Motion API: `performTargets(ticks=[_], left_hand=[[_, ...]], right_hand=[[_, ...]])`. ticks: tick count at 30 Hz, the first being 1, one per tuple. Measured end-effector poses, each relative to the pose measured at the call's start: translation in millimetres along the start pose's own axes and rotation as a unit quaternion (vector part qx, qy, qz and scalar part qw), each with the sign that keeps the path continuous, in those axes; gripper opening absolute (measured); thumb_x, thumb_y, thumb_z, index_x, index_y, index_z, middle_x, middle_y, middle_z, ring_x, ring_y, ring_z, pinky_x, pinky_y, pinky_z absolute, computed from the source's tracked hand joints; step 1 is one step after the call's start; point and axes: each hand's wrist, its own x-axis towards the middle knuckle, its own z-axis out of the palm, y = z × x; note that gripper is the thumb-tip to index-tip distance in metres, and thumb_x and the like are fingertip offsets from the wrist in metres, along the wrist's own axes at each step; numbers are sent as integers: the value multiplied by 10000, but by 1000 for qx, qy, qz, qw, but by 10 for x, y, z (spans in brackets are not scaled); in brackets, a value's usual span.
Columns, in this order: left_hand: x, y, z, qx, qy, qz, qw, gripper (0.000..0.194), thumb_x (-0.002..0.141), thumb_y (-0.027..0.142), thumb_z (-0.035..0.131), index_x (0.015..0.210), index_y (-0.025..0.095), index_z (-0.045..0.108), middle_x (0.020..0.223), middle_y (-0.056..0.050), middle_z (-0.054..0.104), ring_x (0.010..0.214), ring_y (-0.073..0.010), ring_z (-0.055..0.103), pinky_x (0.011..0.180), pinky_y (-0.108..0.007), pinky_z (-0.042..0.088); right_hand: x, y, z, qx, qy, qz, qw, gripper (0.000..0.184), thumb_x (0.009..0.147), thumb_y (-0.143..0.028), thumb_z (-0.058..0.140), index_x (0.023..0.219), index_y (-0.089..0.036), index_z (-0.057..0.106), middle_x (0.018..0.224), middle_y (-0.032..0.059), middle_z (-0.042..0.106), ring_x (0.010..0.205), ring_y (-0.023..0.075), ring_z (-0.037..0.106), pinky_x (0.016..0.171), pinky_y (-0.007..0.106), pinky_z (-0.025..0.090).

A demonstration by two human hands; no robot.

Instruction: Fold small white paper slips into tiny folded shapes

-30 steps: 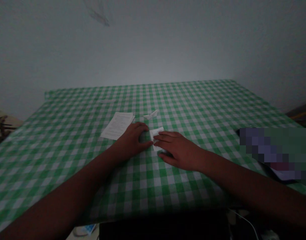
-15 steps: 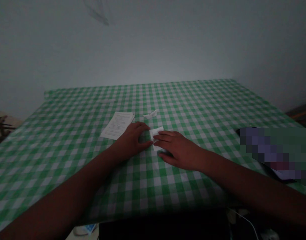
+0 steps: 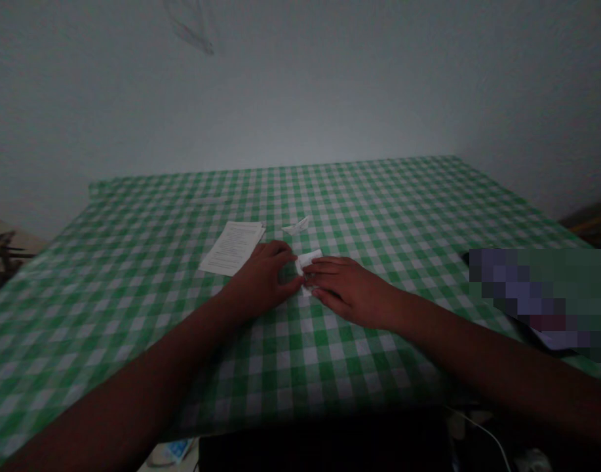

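Observation:
A small folded piece of white paper [image 3: 310, 255] lies on the tablecloth between my hands. My left hand [image 3: 267, 275] is at its left edge, the curled forefinger and the thumb closed on the paper there. From the other side my right hand [image 3: 352, 288] presses its fingers onto the sheet, with the thumb close to the lower end. Much of the paper is covered by these fingers. Just beyond stands a small white folded paper boat [image 3: 297, 227]. Printed sheets [image 3: 231, 249] lie in a stack beyond my left wrist.
A green and white checked tablecloth [image 3: 379, 210] covers the table, which meets a pale wall [image 3: 300, 98]. At the right edge of the table is a dark flat object [image 3: 550, 344], mostly blurred out. A white cable [image 3: 491, 438] hangs below the front edge.
My right thumb has moved in and up towards the paper. My left thumb has shifted slightly right over the paper's edge. The boat and the sheets stay in place.

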Motion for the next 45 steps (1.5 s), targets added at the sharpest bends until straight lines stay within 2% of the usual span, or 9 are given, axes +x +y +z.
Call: performTargets(ticks=[6, 10, 13, 16, 18, 22, 28, 39, 45], left_hand=[[1, 5, 22, 10, -7, -13, 1000, 429, 817, 480, 683, 1141, 207, 619, 1258, -101, 561, 1167, -282, 524, 1037, -470, 445], [4, 13, 15, 10, -7, -15, 1000, 432, 816, 484, 681, 1142, 207, 616, 1261, -101, 558, 1165, -284, 521, 1036, -470, 443], [4, 24, 9, 15, -11, -13, 1000, 430, 818, 473, 680, 1146, 202, 616, 1248, -104, 561, 1150, -281, 527, 1029, -466, 445], [9, 28, 2, 20, -15, -12, 1000, 445, 814, 478, 684, 1147, 188, 623, 1252, -113, 563, 1160, -285, 520, 1041, -469, 434], [14, 24, -4, 22, -17, -13, 1000, 445, 811, 480, 685, 1146, 193, 627, 1261, -111, 566, 1174, -289, 513, 1053, -477, 422], [20, 1, -17, 19, -25, -10, 999, 425, 808, 481, 682, 1139, 220, 631, 1286, -95, 559, 1197, -291, 505, 1063, -491, 411], [11, -67, -22, 8, -25, 14, 1000, 445, 803, 493, 684, 1156, 226, 637, 1296, -98, 551, 1190, -284, 512, 1053, -481, 425], [12, -43, -69, 8, -50, 6, 999, 486, 817, 525, 654, 1198, 225, 626, 1322, -106, 533, 1217, -298, 498, 1064, -492, 413], [20, -28, -74, 8, -51, 2, 999, 511, 797, 532, 681, 1186, 202, 641, 1322, -118, 534, 1228, -306, 490, 1078, -488, 402]], right_hand=[[45, 88, -5, 41, 54, 16, 998, 232, 950, -185, 489, 998, -182, 716, 1134, 91, 703, 1118, 225, 608, 1009, 445, 456], [39, 152, -7, 55, 71, 47, 995, 155, 898, -186, 561, 924, -210, 711, 1097, 63, 696, 1089, 223, 608, 986, 439, 456], [40, 227, 17, 70, 94, 69, 991, 165, 896, -229, 574, 999, -212, 703, 1173, 83, 673, 1140, 227, 590, 1000, 442, 459], [63, 322, 45, 67, 106, 83, 989, 294, 920, -257, 545, 1184, -194, 657, 1299, 123, 621, 1242, 243, 540, 1047, 472, 428], [83, 382, 56, 65, 101, 81, 989, 342, 926, -258, 530, 1251, -210, 627, 1304, 112, 622, 1259, 245, 529, 1062, 491, 411], [102, 442, 55, 77, 93, 70, 990, 320, 917, -256, 542, 1219, -229, 643, 1219, 78, 665, 1188, 229, 566, 1039, 476, 425], [71, 378, 19, 69, 102, 65, 990, 280, 919, -242, 541, 1175, -217, 650, 1184, 74, 680, 1158, 217, 583, 1031, 451, 433], [37, 397, 50, 55, 94, 62, 992, 280, 880, -289, 628, 1143, -193, 644, 1205, 89, 663, 1178, 222, 556, 1045, 427, 426], [8, 335, 4, -4, 56, 58, 997, 359, 870, -302, 642, 1211, -192, 624, 1269, 105, 621, 1234, 268, 510, 1064, 475, 409]])
